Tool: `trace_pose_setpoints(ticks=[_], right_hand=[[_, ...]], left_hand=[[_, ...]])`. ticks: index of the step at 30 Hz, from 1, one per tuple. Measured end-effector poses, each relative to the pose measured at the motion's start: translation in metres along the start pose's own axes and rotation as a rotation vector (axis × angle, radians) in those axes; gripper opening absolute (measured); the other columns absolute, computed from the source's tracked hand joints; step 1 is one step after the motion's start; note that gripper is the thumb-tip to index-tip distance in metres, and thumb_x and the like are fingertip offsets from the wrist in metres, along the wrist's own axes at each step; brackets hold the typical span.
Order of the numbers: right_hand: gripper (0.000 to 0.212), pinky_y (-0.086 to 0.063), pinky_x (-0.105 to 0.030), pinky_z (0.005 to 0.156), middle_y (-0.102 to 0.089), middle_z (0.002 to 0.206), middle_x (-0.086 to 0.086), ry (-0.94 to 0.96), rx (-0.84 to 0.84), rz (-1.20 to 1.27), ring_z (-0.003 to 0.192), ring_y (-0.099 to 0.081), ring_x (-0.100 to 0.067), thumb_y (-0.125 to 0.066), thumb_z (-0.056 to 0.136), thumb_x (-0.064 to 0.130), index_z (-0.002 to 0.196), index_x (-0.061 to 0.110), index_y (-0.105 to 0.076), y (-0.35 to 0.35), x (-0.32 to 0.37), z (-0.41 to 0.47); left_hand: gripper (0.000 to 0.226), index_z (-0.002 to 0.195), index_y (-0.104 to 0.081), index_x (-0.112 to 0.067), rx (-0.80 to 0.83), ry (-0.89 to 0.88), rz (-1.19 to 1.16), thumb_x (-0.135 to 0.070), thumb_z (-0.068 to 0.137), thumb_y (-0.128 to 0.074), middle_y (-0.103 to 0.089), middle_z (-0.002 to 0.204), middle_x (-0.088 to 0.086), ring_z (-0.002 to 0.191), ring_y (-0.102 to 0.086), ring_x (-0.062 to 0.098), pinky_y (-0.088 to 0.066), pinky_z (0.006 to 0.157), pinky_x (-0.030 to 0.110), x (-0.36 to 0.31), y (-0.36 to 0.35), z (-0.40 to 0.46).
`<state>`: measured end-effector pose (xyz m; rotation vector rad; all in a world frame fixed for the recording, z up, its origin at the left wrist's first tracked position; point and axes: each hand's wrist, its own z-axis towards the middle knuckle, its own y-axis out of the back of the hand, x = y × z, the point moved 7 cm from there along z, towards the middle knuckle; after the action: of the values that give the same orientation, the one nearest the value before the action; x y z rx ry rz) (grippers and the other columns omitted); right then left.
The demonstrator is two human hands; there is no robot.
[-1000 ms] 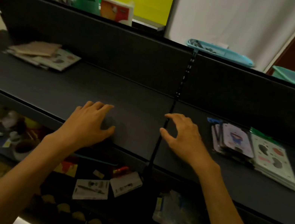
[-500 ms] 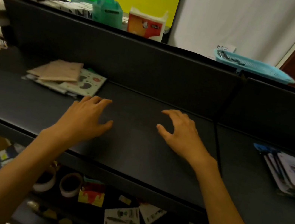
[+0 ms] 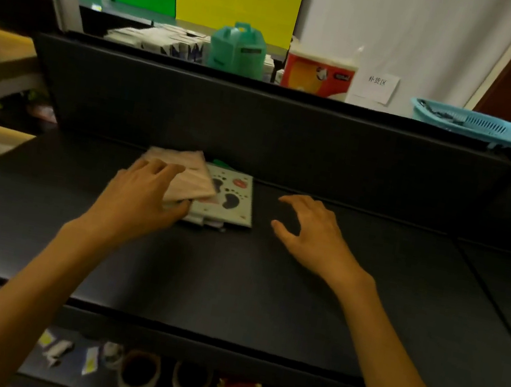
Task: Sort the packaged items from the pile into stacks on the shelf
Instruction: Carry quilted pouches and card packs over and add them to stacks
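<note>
Forearms reach in from the near edge over the dark shelf (image 3: 230,291). Right hand (image 3: 315,234) hovers above bare shelf, fingers spread and curled, holding nothing. Left hand (image 3: 140,197) lies on the small pile (image 3: 212,196) near the back wall, fingers over the tan packet (image 3: 192,178) on top, thumb at its near edge; whether it is gripped cannot be told. A spotted packet (image 3: 232,199) lies beneath. Step in hand, by judgement: taking the next item. Next move calls for lifting one packet cleanly without dragging its neighbours.

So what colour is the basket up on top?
Light blue basket, clearest in the head view.
</note>
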<state>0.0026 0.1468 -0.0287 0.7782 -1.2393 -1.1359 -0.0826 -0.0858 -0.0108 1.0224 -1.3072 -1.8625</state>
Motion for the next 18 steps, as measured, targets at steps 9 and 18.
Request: trace_pose_setpoints(ticks=[9, 18], right_hand=[[0.055, -0.026, -0.031, 0.106, -0.038, 0.145, 0.001, -0.12, 0.059, -0.002, 0.129, -0.036, -0.019, -0.049, 0.093, 0.043, 0.142, 0.023, -0.036, -0.04, 0.044, 0.037], [0.061, -0.031, -0.034, 0.106, -0.037, 0.145, -0.001, -0.248, 0.073, 0.098, 0.13, -0.036, -0.02, -0.048, 0.091, 0.052, 0.144, 0.028, -0.031, -0.062, 0.048, 0.059]], left_hand=[[0.075, 0.145, -0.03, -0.026, 0.141, 0.031, -0.055, -0.064, 0.083, -0.05, -0.031, 0.151, 0.006, 0.135, -0.032, 0.03, -0.032, 0.105, 0.05, 0.062, -0.021, 0.043], [0.101, 0.14, -0.034, -0.03, 0.245, 0.057, -0.118, -0.092, 0.061, -0.035, -0.04, 0.146, 0.006, 0.126, -0.041, 0.032, -0.034, 0.102, 0.049, 0.085, -0.046, 0.065]])
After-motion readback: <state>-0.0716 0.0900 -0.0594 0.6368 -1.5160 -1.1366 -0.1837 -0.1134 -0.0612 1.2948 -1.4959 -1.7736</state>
